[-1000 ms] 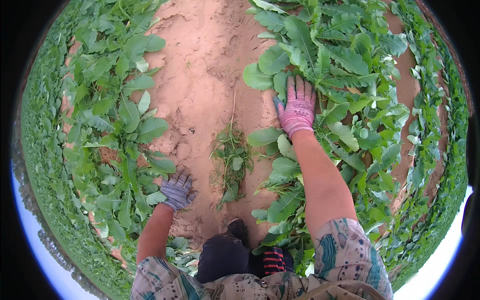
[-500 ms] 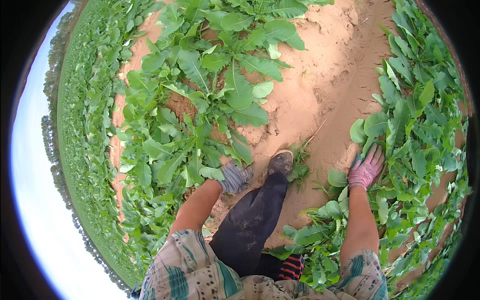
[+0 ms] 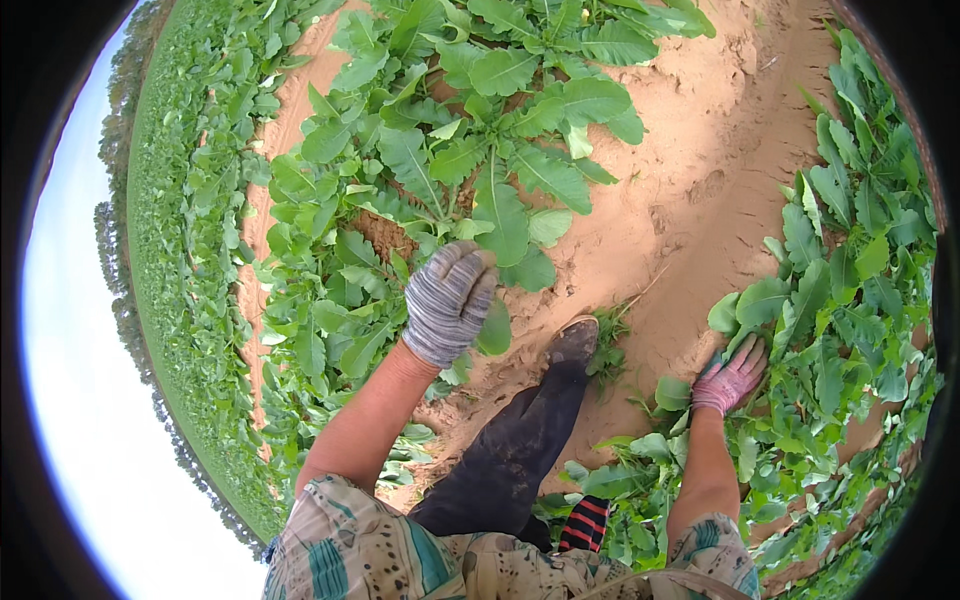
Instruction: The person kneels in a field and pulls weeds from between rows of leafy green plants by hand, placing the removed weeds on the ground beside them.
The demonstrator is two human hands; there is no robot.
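Observation:
My left hand [image 3: 450, 303], in a grey striped knit glove, is raised over a leafy green plant [image 3: 505, 205] in the left row. Its fingers are curled in; whatever they may hold is hidden beneath them. Broad, lobed leaves surround that hand. On the right, my right hand [image 3: 730, 375], in a pink glove, lies with fingers stretched out at the edge of the right-hand row, against low leaves [image 3: 762, 302]. It holds nothing that I can see.
Sandy soil [image 3: 690, 180] runs between the two plant rows. My muddy shoe [image 3: 573, 340] stands beside a small tuft of weeds [image 3: 607, 350]. A striped red-and-black cloth item [image 3: 585, 523] shows near my body. More crop rows [image 3: 180, 250] stretch away on the left toward trees.
My left hand has come up and forward from low among the leaves, and its fingers are now curled. My right hand stays at the right row's edge. The view has shifted slightly.

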